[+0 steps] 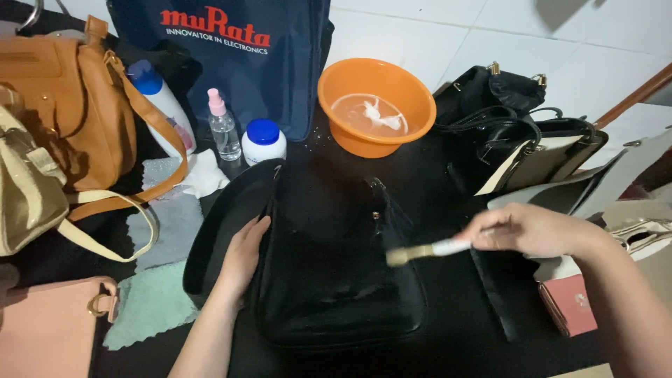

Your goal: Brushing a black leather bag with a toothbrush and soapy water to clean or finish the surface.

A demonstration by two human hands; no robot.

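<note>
**Brush held over black bag, left hand steadying**

Here the glossy black leather handbag (pixel 336 280) lies flat near the front edge of the dark worktop (pixel 455 350), roughly mid-width. The left hand (pixel 241 255) rests flat against the bag's left side, fingers extended, pressing and not gripping. The right hand (pixel 528 229) is closed around the white handle of a small brush with pale bristles (pixel 427 250); the bristles sit just above or on the bag's right half, contact unclear due to blur.

Risks, as judged:
- The orange plastic basin (pixel 376 105) holding cloudy liquid stands close behind the bag; a backward sweep of the brush arm could tip it onto the bag.
- The bag is held from one side only, so a firm stroke could slide it to the right.
- A wet brush could drip on the neighbouring bags.

Count:
- Basin: 1
- Brush: 1
- Bottles at the back left: 3, namely a white bottle with blue cap (pixel 162 105), a clear spray bottle with pink top (pixel 224 126), a squat white jar with blue lid (pixel 264 141)
- Cloths at the left edge: at least 3, grey, white and pale green terry cloth (pixel 150 304)
- Other bags around: several, partly cropped, not counted exactly
</note>
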